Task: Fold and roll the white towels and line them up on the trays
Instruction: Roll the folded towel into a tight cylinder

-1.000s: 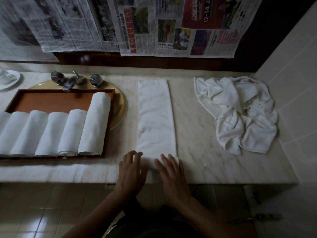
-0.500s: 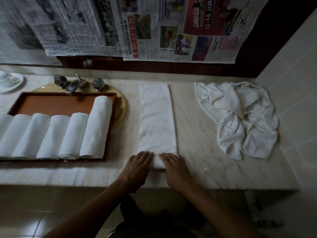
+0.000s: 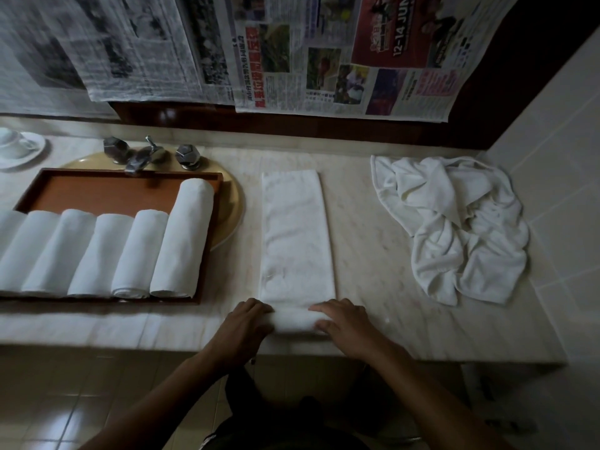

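Observation:
A white towel (image 3: 296,235) folded into a long strip lies on the marble counter, running away from me. Its near end is turned up into a short roll (image 3: 293,321). My left hand (image 3: 242,329) grips the roll's left end and my right hand (image 3: 345,326) grips its right end, fingers curled over the top. To the left, a brown wooden tray (image 3: 107,190) holds several rolled white towels (image 3: 181,238) side by side along its front.
A heap of crumpled white towels (image 3: 461,225) lies at the right by the tiled wall. Behind the tray are a metal tap (image 3: 147,154) and a round yellow basin rim (image 3: 235,203). A cup and saucer (image 3: 18,149) stand far left. Newspaper sheets (image 3: 324,53) hang behind.
My hands moved from lying flat on the towel's near end to curling round it, and that end has turned up into a small roll. The view shifted slightly downward.

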`<state>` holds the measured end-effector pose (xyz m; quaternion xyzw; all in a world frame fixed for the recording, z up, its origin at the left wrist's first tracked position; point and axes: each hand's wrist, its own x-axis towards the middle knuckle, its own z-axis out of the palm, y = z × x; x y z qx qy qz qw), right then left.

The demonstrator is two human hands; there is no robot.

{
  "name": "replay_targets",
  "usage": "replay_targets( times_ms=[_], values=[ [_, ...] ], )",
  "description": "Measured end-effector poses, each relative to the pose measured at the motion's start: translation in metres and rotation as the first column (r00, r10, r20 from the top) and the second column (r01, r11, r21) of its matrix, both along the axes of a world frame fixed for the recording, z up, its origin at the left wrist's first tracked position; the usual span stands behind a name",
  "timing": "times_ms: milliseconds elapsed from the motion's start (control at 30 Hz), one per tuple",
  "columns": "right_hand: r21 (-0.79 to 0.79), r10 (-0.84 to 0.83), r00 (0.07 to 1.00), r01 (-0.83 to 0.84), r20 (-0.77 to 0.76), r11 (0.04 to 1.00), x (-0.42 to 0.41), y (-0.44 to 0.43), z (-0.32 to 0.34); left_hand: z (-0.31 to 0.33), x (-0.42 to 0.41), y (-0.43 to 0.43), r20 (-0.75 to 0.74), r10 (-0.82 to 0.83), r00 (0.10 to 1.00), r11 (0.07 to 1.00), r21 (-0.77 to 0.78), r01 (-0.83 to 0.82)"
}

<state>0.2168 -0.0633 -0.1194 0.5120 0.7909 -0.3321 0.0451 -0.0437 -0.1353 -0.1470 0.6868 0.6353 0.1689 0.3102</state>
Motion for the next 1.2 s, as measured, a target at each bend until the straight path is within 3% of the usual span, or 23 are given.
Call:
replay_targets(
  times_ms=[133, 300, 400, 433, 500, 567, 667, 733, 933, 1033, 1200],
  values=[
    [0.055, -0.117, 0.992, 0.119, -0.037, 0.991, -0.006, -0.002, 0.0, 0.001, 0.0, 0.005, 0.111, 0.159, 0.981, 0.986, -0.059, -0.153],
    [0.436, -0.08, 0.996, 0.091, -0.044, 0.895, -0.016, -0.033, -0.023, 0.007, 0.007, 0.013, 0.177, 0.275, 0.945, 0.959, -0.125, -0.256],
    [0.54, 0.011, 1.0, 0.006, -0.028, 0.842, -0.025, -0.061, -0.04, 0.007, 0.009, 0.015, 0.174, 0.288, 0.942, 0.953, -0.144, -0.265],
    [0.534, 0.026, 1.0, -0.023, 0.001, 0.845, -0.027, -0.065, -0.045, 0.008, 0.011, 0.013, 0.151, 0.294, 0.944, 0.953, -0.116, -0.278],
    [0.539, 0.045, 0.998, -0.057, 0.035, 0.84, -0.027, -0.064, -0.051, 0.005, 0.015, 0.008, -0.006, 0.268, 0.963, 0.96, 0.092, -0.266],
    [0.54, 0.068, 0.996, -0.088, 0.057, 0.837, -0.025, -0.058, -0.053, 0.001, 0.025, -0.001, -0.221, 0.171, 0.96, 0.961, 0.252, -0.113],
    [0.523, 0.108, 0.987, -0.154, 0.117, 0.838, -0.022, -0.049, -0.053, -0.008, 0.044, -0.008, -0.431, -0.017, 0.902, 0.972, 0.206, 0.117],
    [0.507, 0.134, 0.983, -0.178, 0.124, 0.843, -0.022, -0.042, -0.052, -0.019, 0.045, -0.005, -0.502, -0.065, 0.862, 0.975, 0.151, 0.162],
    [0.415, 0.166, 0.969, -0.23, 0.185, 0.88, -0.03, -0.004, -0.041, -0.023, 0.028, 0.033, -0.494, -0.116, 0.862, 0.979, 0.091, 0.184],
    [0.379, 0.194, 0.967, -0.244, 0.166, 0.892, -0.028, 0.01, -0.03, -0.013, 0.023, 0.045, -0.448, -0.17, 0.878, 0.98, 0.017, 0.198],
    [0.227, 0.206, 0.973, -0.226, 0.106, 0.947, -0.027, 0.004, -0.004, -0.003, 0.016, 0.022, -0.369, -0.198, 0.908, 0.973, 0.034, 0.226]
  ],
)
